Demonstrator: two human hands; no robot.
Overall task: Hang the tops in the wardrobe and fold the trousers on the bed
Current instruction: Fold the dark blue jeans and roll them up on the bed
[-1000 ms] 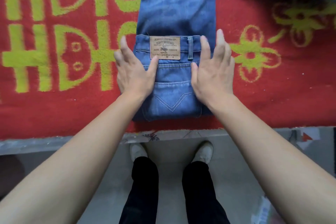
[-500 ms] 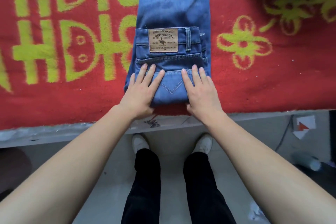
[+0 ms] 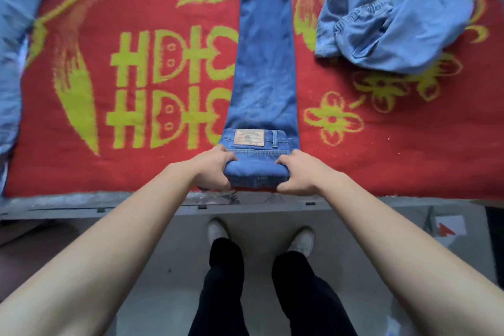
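On the bed (image 3: 81,203), a red blanket (image 3: 136,172) carries the dark blue jeans (image 3: 264,63), laid leg on leg and running away from the near edge. There our left hand (image 3: 215,172) and right hand (image 3: 296,174) each curl round one end of the doubled-over seat. We judge this pair barely begun, its long leg unfolded; the pale blue garment (image 3: 395,27) lies crumpled on the right, and with no wardrobe in view we cannot tell about the tops

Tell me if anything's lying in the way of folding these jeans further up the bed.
Nothing visible is. The left hand and right hand grip the folded near end of the jeans, and the leg ahead lies bare on the red blanket. The crumpled light blue garment sits off to the right, apart from it.
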